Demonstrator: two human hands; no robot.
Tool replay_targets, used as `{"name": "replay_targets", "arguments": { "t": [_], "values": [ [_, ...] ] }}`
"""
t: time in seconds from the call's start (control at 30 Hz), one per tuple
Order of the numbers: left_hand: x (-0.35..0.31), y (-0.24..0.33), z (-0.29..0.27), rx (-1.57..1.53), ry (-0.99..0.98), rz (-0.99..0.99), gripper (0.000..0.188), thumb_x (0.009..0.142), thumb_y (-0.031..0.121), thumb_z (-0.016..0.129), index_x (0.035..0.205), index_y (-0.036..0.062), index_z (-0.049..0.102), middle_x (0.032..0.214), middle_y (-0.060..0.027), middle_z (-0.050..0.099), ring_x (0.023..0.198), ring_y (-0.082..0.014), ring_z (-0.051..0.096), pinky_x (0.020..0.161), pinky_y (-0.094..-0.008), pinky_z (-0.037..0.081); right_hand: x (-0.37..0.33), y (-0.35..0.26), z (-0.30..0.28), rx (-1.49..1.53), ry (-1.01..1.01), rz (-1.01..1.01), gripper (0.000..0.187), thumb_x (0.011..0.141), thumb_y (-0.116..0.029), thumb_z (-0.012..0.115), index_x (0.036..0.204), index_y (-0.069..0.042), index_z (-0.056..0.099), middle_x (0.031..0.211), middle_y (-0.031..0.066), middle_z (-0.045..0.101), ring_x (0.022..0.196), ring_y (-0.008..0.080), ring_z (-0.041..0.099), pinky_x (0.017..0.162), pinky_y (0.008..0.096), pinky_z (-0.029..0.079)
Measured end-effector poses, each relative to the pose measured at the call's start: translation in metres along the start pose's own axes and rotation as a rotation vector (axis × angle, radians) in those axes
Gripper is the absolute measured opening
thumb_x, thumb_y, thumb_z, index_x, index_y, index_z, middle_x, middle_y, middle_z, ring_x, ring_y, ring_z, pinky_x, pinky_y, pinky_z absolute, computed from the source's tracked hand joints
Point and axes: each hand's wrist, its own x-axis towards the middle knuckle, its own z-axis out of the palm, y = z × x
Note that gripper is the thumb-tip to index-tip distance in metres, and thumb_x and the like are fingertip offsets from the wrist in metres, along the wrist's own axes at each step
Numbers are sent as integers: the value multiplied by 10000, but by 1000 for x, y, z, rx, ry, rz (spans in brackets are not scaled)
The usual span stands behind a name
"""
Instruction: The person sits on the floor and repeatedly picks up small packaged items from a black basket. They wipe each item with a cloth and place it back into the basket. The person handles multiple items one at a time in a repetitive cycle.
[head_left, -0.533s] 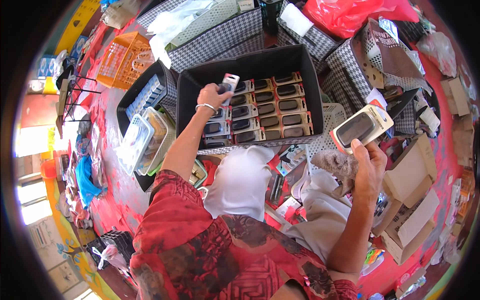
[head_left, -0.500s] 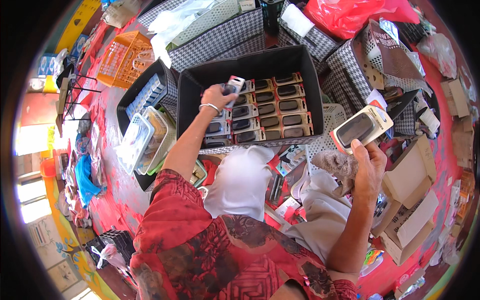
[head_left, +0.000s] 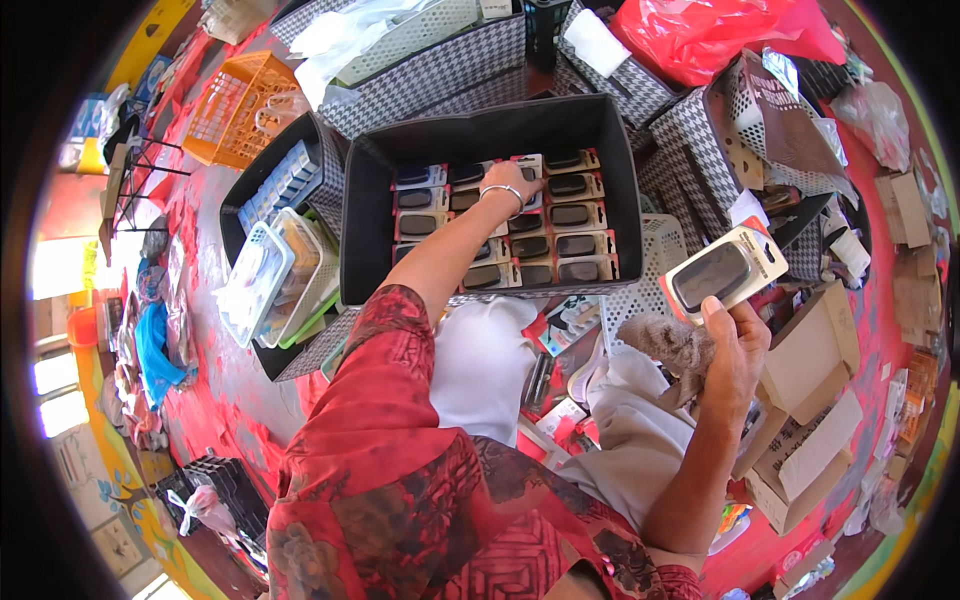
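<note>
A black fabric storage box (head_left: 490,130) in front of me holds rows of blister packs (head_left: 585,216), each a pale card with a dark rounded oblong piece. My left hand (head_left: 506,184) reaches into its far part, with fingers closed on a blister pack (head_left: 530,163) beside the others. That pack is partly covered by my fingers. At the right, my right hand (head_left: 736,345) holds up another blister pack (head_left: 722,272), its card tilted and its dark oblong facing up. A brown fuzzy cloth (head_left: 660,342) is also in this hand, hanging by the palm.
Houndstooth storage boxes (head_left: 440,85) stand around the black one. An orange basket (head_left: 222,110) and a clear plastic tub (head_left: 258,265) are at the left. Opened cardboard boxes (head_left: 800,450) lie right of my right forearm. A red plastic bag (head_left: 720,35) is at the far right.
My left hand has moved right and farther into the box with its pack, from the left columns to the far middle. My right hand stays nearly still with its pack and cloth.
</note>
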Motion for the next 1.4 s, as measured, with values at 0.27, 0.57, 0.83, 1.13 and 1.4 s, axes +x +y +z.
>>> {"name": "replay_targets", "arguments": {
  "t": [0.27,0.57,0.83,1.13,1.4],
  "values": [
    [6,-5,6,-9,6,140,690,636,570,664,947,-45,622,980,-242,608,928,-341,601,796,-387,483,2,-1,-3,-10,17,5,206,801,-126,568,870,62,618,750,-11,577,695,53,459,642,205,377],
    [-35,-137,-119,-3,151,569,444,592,264,774,920,19,602,888,-122,610,840,-266,603,745,-325,479,2,11,-5,100,9,37,258,802,-156,569,929,62,621,819,22,607,754,74,492,716,218,390],
    [-80,-182,-100,281,-78,580,423,554,135,780,926,41,602,930,-130,578,915,-297,561,814,-347,454,8,17,-4,30,41,58,276,831,-169,569,1012,37,599,926,36,590,825,91,521,747,236,421],
    [-108,-186,-91,247,137,394,392,620,123,737,946,34,540,955,-111,515,931,-302,539,783,-364,466,1,21,-4,-45,323,82,325,822,-163,574,1047,71,547,953,95,575,833,147,538,759,273,442],
    [-113,-188,-81,294,-248,404,417,610,114,757,952,25,534,982,-123,519,946,-312,542,797,-368,468,3,20,-9,-85,406,102,355,775,-173,618,1000,97,565,928,161,580,812,218,551,729,317,457]
  ]
}}
